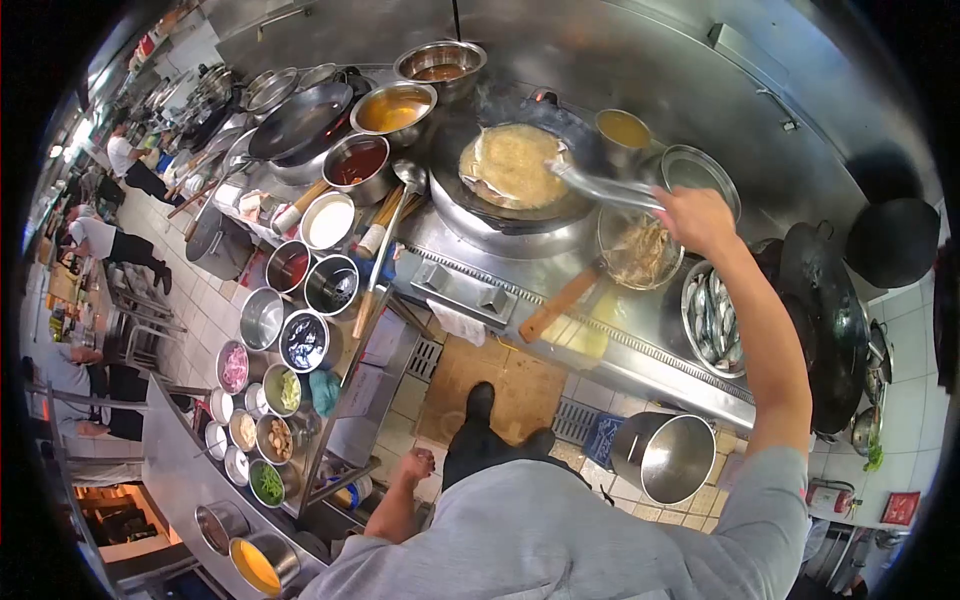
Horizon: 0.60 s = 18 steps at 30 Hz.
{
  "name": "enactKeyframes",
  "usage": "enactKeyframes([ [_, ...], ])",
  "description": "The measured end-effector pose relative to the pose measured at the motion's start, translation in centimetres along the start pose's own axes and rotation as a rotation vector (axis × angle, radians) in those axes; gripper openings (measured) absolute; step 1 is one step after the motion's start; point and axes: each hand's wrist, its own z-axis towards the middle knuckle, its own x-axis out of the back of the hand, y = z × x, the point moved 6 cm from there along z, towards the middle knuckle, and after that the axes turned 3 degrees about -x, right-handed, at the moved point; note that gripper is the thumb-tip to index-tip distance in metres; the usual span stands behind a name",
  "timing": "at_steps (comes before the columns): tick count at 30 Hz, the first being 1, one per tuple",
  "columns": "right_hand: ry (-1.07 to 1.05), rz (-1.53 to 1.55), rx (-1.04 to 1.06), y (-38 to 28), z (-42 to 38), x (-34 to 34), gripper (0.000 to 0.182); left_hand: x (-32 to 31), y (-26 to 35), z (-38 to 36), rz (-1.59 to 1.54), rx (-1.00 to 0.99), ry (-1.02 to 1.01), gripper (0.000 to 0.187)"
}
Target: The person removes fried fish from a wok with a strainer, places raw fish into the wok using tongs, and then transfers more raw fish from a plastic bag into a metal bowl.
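Observation:
My right hand is closed around metal tongs, whose tips reach over the right side of the wok. Bubbling, frothy oil fills the wok, and parts of fish show at its edges. Below my right hand, a wooden-handled strainer holds browned fried fish. Farther right stands a metal bowl of whole raw fish. My left hand hangs low beside my body, fingers curled in, with nothing visible in it.
Bowls of sauce and a ladle lie left of the wok. Several containers of chopped ingredients stand on the left counter. A large steel pot is at lower right. Other people are at the far left.

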Motion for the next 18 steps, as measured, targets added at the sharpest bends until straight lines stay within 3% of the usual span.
enactKeyframes([
  [1,-0.042,-0.033,0.061,-1.5,2.5,-0.5,0.036,0.6,-0.6,0.1,-0.07,0.05,0.073,0.009],
  [6,-0.281,-0.218,0.291,-7.5,11.3,-2.6,0.038,3.7,-3.1,-0.6,-0.401,0.174,-0.043,0.013],
  [8,-0.312,-0.244,0.308,-8.3,13.4,-3.8,0.038,4.3,-4.8,-0.2,-0.56,0.202,-0.08,0.016],
  [11,-0.31,-0.274,0.288,-8.4,15.4,-5.0,0.038,4.6,-4.6,-1.2,-0.452,0.178,0.071,0.02],
  [18,-0.28,-0.194,0.194,-6.1,16.0,-2.0,0.035,3.5,-4.7,1.7,-0.576,0.094,-0.191,0.021],
])
